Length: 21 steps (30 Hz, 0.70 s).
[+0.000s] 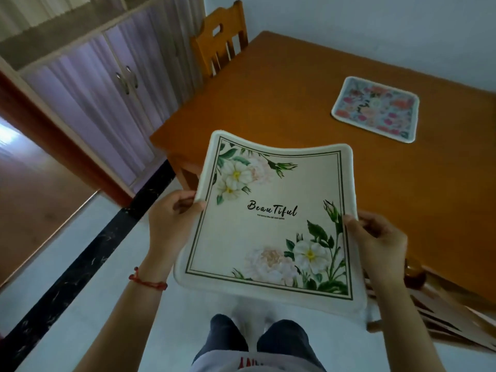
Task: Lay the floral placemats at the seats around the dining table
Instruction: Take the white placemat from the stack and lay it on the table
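A: hands status?
B: left hand [171, 213] and right hand [381, 237] are both gripping the cream placemat [271, 221] by its side edges; it's hanging in the air, near the tabletop [268, 103] corner.
A: others?
B: colourful placemat [375, 110] is lying flat on the tabletop, well apart.

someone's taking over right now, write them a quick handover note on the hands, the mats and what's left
Left hand: gripping the left edge of the cream mat.
Right hand: gripping its right edge. The mat is held in the air, print up, at the near corner of the table, sagging in the middle and not yet down.
Done: one pink mat lies flat on the table toward the far right side.
Left: lay the cream mat at a seat, probably the near one. A chair stands at the far left side with no mat in front of it. No other mats are in view.
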Available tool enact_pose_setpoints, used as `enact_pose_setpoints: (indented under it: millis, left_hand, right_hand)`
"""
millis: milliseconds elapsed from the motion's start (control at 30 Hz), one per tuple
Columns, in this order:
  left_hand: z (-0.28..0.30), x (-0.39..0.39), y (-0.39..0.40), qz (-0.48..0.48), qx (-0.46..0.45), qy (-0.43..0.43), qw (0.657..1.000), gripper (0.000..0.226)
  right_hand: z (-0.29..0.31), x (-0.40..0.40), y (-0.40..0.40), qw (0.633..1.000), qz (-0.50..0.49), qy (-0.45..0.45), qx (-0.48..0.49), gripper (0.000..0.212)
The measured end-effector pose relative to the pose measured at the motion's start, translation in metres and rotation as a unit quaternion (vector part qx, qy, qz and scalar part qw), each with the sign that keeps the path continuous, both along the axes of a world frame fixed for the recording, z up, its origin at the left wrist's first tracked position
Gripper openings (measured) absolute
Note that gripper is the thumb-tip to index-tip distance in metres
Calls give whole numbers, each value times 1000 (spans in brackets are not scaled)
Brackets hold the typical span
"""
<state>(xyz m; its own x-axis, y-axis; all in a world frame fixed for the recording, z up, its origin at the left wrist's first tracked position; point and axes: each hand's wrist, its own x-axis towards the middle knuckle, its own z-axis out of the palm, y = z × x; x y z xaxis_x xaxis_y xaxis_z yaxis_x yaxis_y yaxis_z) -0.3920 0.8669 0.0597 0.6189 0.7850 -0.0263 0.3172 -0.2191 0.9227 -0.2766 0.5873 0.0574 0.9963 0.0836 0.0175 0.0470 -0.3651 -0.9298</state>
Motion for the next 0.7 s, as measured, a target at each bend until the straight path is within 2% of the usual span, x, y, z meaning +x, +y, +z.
enact_pose_setpoints:
  millis: [233, 700]
  left_hand:
    - [-9, 48, 0, -76, -3, -6, 997, 12]
    - [-14, 172, -31, -119, -13, -6, 993, 16]
  right_hand:
    - [-2, 15, -15, 998, -64, 0, -16, 9]
    - [-12, 124, -40, 995, -98, 10, -6, 10]
